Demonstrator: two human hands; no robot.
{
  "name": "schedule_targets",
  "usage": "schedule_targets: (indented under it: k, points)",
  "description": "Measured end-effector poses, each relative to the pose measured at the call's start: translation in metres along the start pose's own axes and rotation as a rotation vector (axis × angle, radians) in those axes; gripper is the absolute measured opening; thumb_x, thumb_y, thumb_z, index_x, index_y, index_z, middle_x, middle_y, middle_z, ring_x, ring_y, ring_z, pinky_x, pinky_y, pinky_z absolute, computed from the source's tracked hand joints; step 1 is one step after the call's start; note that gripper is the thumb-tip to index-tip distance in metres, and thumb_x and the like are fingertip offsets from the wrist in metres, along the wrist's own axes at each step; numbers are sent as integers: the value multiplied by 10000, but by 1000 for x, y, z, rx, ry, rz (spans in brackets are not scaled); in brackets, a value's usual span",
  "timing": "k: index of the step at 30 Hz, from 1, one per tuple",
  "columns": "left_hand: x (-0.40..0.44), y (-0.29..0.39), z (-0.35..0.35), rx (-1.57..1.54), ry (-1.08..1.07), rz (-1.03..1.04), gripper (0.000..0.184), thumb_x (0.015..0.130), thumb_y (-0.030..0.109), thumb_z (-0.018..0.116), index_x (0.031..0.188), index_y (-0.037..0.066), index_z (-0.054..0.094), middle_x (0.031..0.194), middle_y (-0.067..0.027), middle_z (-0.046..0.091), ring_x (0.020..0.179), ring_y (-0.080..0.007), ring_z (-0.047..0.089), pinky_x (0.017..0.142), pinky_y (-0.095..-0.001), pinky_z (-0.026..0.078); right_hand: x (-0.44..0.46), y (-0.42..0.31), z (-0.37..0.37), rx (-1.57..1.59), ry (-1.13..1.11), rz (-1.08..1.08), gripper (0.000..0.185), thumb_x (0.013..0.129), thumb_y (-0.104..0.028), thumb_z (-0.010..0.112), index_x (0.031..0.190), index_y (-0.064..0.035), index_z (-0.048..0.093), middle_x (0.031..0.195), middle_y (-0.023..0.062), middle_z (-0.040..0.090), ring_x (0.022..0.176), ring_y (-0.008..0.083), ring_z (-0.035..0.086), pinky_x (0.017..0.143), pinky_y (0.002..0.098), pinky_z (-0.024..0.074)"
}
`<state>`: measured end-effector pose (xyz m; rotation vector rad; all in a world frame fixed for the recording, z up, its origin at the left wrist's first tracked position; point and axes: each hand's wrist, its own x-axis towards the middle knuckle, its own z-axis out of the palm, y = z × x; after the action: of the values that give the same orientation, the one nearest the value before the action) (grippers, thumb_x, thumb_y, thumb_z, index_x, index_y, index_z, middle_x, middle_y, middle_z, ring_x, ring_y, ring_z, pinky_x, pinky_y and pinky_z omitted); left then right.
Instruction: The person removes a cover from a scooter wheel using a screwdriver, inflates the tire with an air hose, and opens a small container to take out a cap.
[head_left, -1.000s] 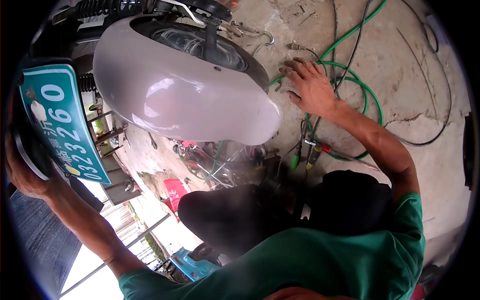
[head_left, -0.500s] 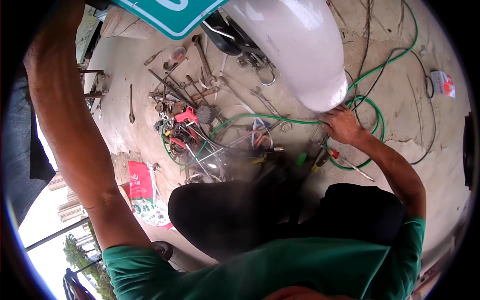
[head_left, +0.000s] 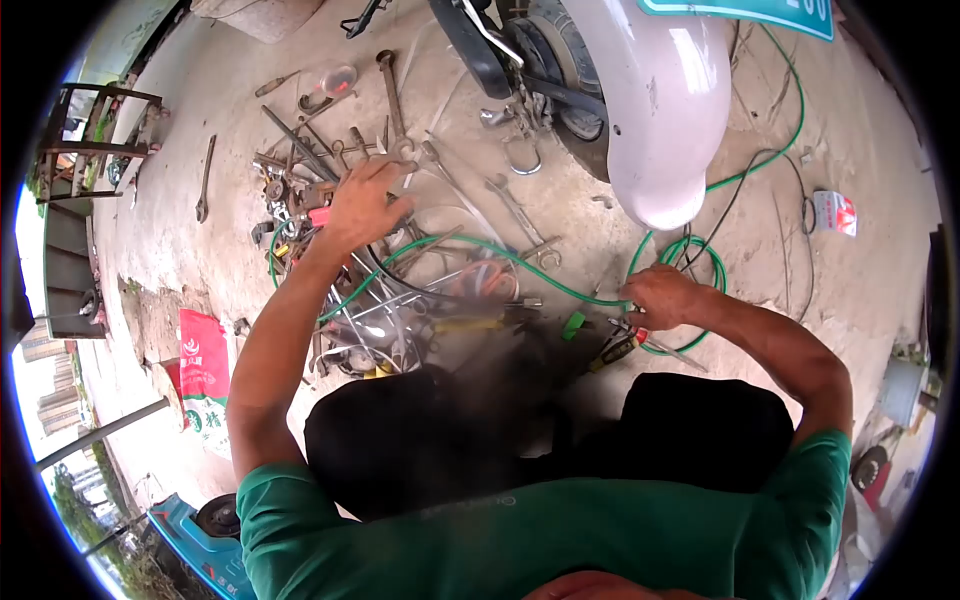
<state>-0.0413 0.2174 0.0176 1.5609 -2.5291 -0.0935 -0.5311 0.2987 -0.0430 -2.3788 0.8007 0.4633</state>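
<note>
Over the heap of tools [head_left: 385, 300] on the ground hangs my left hand [head_left: 367, 203], fingers apart, with nothing seen in it; a pink-red tool [head_left: 318, 216] shows beside its wrist. My right hand [head_left: 664, 297] is low at the green hose [head_left: 580, 293], its fingers bent down; whether they hold anything is hidden. Just below the right hand lies a screwdriver [head_left: 618, 350] with a red and yellow handle. The pale rear fender [head_left: 665, 110] of a two-wheeler, with a teal plate [head_left: 760, 10], stands above the right hand.
Loose wrenches [head_left: 392, 95] lie beyond the heap. A red and white bag [head_left: 203, 370] is at the left, and a small red and white box [head_left: 835, 213] at the right. Black cable [head_left: 745, 180] runs near the coiled hose. A metal rack [head_left: 90, 148] stands far left.
My left hand has come down from beside the plate to over the tool heap. My right hand has moved from the fender's tip toward me. The view has shifted, showing more ground.
</note>
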Motion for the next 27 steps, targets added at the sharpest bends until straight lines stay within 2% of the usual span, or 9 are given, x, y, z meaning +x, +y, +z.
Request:
schedule_targets:
  k: [1, 4, 6, 10, 14, 20, 23, 24, 27]
  points:
    - [-12, -9, 16, 82, -78, 17, 477, 851, 315, 778, 1263, 108, 656, 1393, -126, 564, 1281, -337, 535, 1032, -496, 481, 6, 0, -7, -13, -36, 3, 275, 815, -285, 703, 934, -37, 698, 918, 149, 682, 956, 370, 693, 875, 502, 526]
    - [-42, -21, 54, 81, -70, -30, 522, 807, 384, 775, 1260, 144, 675, 1335, -113, 556, 1300, -334, 517, 1039, -551, 456, 17, 2, -27, -17, -8, 52, 373, 831, -295, 708, 1097, -33, 692, 993, 168, 677, 1000, 381, 683, 884, 496, 537]
    - [-42, -25, 58, 78, -116, -61, 515, 775, 355, 782, 1231, 140, 678, 1288, -112, 552, 1265, -337, 531, 1015, -550, 466, 27, 1, -43, 6, -13, 110, 466, 858, -295, 718, 1235, -28, 661, 1062, 183, 665, 1052, 391, 667, 939, 481, 530]
    - [-49, -21, 49, 76, -147, -120, 488, 745, 270, 793, 1193, 125, 661, 1244, -106, 552, 1242, -329, 542, 992, -522, 490, 55, 17, -43, 112, 131, 107, 491, 879, -273, 730, 1287, -16, 635, 1149, 186, 644, 1092, 399, 649, 979, 470, 521]
    - [-75, -35, 42, 96, -69, -163, 477, 733, 241, 815, 1165, 117, 654, 1245, -110, 555, 1222, -327, 555, 995, -506, 494, 77, 28, -41, 144, 260, 262, 469, 847, -201, 756, 1275, -45, 646, 1139, 189, 654, 1068, 381, 648, 931, 458, 531]
    - [-91, -66, 19, 67, 140, -267, 512, 770, 267, 828, 1215, 101, 634, 1242, -130, 568, 1194, -376, 573, 999, -478, 510, 88, 49, -30, 97, 547, 244, 442, 822, -147, 768, 1239, -67, 647, 1114, 150, 660, 1016, 326, 675, 889, 439, 551]
    - [-78, -82, 10, 7, 119, -438, 560, 783, 331, 805, 1278, 126, 641, 1232, -143, 582, 1206, -378, 573, 996, -512, 513, 91, 49, -31, 48, 547, 237, 427, 827, -179, 758, 1227, -84, 647, 1120, 147, 665, 988, 340, 684, 888, 462, 551]
    - [-72, -94, 8, 3, 31, -517, 599, 815, 397, 785, 1338, 147, 632, 1338, -163, 578, 1287, -389, 553, 1042, -504, 503, 92, 45, -33, 40, 534, 245, 423, 828, -193, 754, 1225, -92, 647, 1125, 147, 667, 977, 348, 688, 889, 474, 551]
    - [-57, -111, 4, -47, -142, -606, 626, 829, 449, 760, 1366, 155, 630, 1368, -187, 592, 1298, -399, 566, 1057, -486, 500, 99, 21, -40, 122, 404, 292, 428, 843, -226, 744, 1237, -104, 627, 1178, 151, 638, 968, 355, 687, 880, 483, 553]
